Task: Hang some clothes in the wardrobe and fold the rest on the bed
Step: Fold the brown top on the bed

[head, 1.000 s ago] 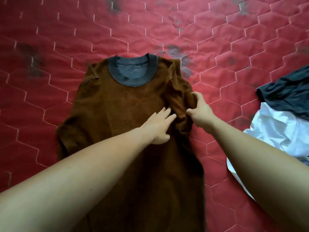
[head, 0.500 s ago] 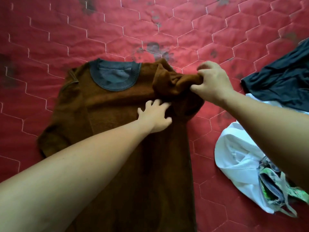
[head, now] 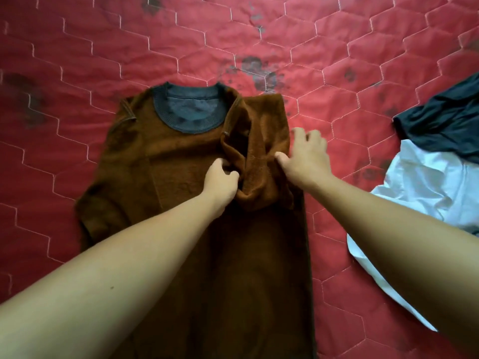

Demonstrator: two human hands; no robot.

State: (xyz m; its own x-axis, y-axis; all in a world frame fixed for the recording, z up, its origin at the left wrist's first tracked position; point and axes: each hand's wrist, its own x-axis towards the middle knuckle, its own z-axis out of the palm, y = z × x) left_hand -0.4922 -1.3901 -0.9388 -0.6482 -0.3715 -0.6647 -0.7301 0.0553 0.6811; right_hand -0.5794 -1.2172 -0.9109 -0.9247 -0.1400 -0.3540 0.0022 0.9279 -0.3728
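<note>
A brown fuzzy sweater (head: 166,161) with a grey ribbed collar (head: 190,112) lies spread on the red quilted bed (head: 337,55), neck away from me. Its right sleeve (head: 264,141) is folded inward over the chest and bunched. My left hand (head: 220,181) pinches the bunched fabric at the inner side of that sleeve, fingers curled into it. My right hand (head: 305,156) rests on the sleeve's outer edge with fingers spread and relaxed, thumb touching the fabric. The sweater's lower part runs under my forearms toward me.
A dark navy garment (head: 445,120) lies at the right edge of the bed, partly over a crumpled white garment (head: 420,193) below it. Bare red quilt stretches beyond the collar and to the sweater's left.
My right hand has let go of the lifted sleeve and now lies spread beside it. The sleeve has dropped flat over the chest. My left hand has curled into the fabric.
</note>
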